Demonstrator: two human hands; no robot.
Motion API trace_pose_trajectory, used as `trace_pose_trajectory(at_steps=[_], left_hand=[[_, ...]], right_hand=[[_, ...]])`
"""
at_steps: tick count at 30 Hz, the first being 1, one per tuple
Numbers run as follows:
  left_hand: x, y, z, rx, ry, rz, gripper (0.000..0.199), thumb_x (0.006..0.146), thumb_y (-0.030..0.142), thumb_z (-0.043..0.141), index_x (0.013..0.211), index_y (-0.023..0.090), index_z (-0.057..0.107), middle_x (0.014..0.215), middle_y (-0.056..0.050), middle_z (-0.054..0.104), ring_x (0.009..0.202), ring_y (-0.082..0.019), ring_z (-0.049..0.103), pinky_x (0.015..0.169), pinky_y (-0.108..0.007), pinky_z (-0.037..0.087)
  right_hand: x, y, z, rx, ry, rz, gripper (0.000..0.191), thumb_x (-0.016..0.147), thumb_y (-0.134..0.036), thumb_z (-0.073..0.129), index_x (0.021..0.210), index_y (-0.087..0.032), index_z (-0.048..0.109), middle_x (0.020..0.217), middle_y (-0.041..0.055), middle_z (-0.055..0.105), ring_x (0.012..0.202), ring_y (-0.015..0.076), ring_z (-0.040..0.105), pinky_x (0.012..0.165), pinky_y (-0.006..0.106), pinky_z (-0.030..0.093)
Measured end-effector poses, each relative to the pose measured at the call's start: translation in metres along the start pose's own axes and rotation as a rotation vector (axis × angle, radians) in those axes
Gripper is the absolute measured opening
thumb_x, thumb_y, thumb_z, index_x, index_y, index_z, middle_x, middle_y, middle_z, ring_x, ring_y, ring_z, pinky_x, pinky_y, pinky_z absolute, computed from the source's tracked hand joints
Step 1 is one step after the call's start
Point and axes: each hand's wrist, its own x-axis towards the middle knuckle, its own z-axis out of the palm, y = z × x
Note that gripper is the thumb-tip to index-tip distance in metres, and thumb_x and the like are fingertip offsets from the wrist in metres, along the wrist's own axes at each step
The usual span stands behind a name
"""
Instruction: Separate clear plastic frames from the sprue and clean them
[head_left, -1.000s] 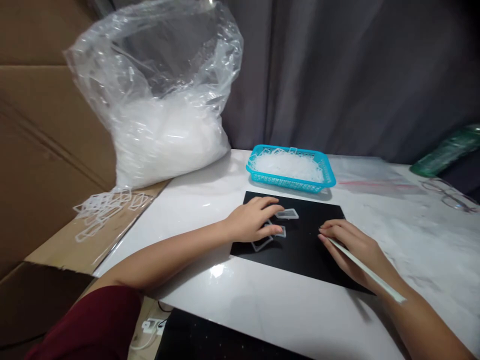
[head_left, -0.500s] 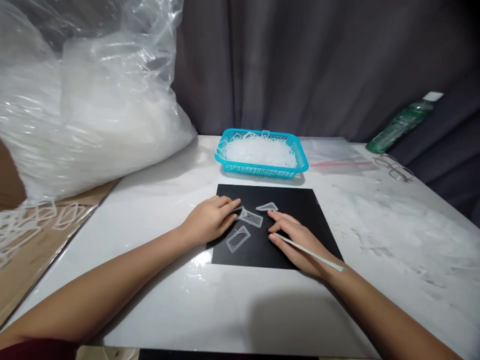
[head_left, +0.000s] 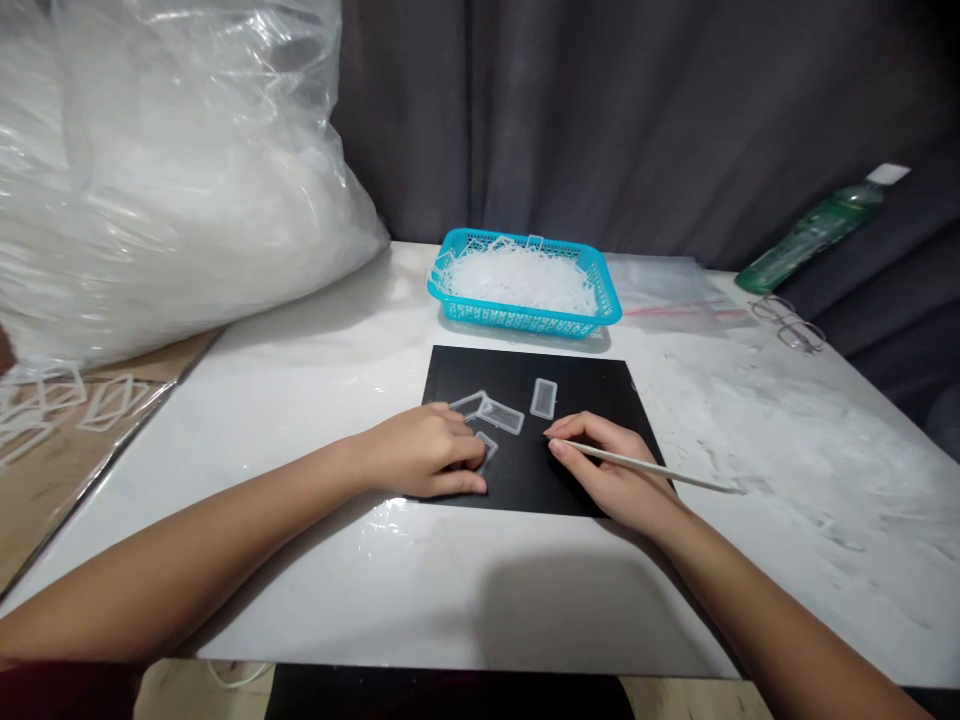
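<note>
On a black mat (head_left: 592,385) lie several small clear plastic frames. My left hand (head_left: 439,452) rests palm down at the mat's left side, fingers bent and a little apart, over a frame (head_left: 487,450) that it partly covers. Two more frames touch each other just beyond its fingers, one of them (head_left: 501,416) slanting to the right. Upright and apart from these lies another frame (head_left: 544,398), beyond my right fingertips. My right hand (head_left: 611,465) is closed on a thin pale stick (head_left: 652,467), held like a pen, its back end pointing right over the wrist.
Behind the mat stands a blue basket (head_left: 525,318) full of clear pieces. A large plastic bag (head_left: 187,200) fills the left, with loose frames (head_left: 112,402) on cardboard below. Clear bags (head_left: 660,285), glasses (head_left: 791,325) and a green bottle (head_left: 817,235) are at the back right.
My left hand has come nearer over the lower frame and its fingers have curled. The frame by my right hand now lies flat and upright. My right hand has shifted slightly right with the stick.
</note>
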Motion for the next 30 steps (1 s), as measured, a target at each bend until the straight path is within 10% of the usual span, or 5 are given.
trace_pose_trajectory(at_steps=[4,14,19,30], left_hand=[[0.000,0.011,0.008,-0.038,-0.064,0.046,0.021,0.093,0.033,0.050,0.084,0.018,0.060,0.071,-0.002,0.063,0.068,-0.015,0.057,0.065,-0.026,0.043],[0.003,0.011,0.005,-0.031,0.273,-0.035,0.020,0.094,0.026,0.043,0.087,0.017,0.060,0.073,-0.003,0.063,0.067,-0.014,0.056,0.062,-0.025,0.043],[-0.003,-0.004,0.003,0.099,0.170,0.229,0.022,0.089,0.029,0.049,0.099,0.022,0.068,0.085,-0.007,0.067,0.072,-0.017,0.055,0.067,-0.031,0.043],[0.000,-0.006,0.008,0.030,0.160,0.272,0.024,0.085,0.032,0.055,0.103,0.023,0.068,0.080,-0.005,0.065,0.069,-0.017,0.055,0.064,-0.033,0.042]], right_hand=[[-0.001,-0.001,-0.001,0.013,-0.017,0.036,0.014,0.087,-0.033,0.057,0.089,-0.021,0.065,0.095,0.0055,0.071,0.084,0.0199,0.065,0.070,0.030,0.050],[-0.004,0.003,0.004,0.459,-0.192,0.148,0.022,0.075,-0.037,0.073,0.084,-0.017,0.068,0.085,0.0071,0.071,0.065,0.0144,0.063,0.057,0.027,0.053],[0.013,-0.001,0.009,0.534,-0.419,0.225,0.021,0.072,-0.035,0.074,0.077,-0.015,0.069,0.078,0.0056,0.070,0.057,0.0111,0.060,0.050,0.024,0.053],[0.026,-0.008,0.011,0.317,-0.531,0.131,0.012,0.078,-0.029,0.069,0.077,-0.017,0.069,0.079,0.0047,0.072,0.053,0.0099,0.059,0.047,0.021,0.044]])
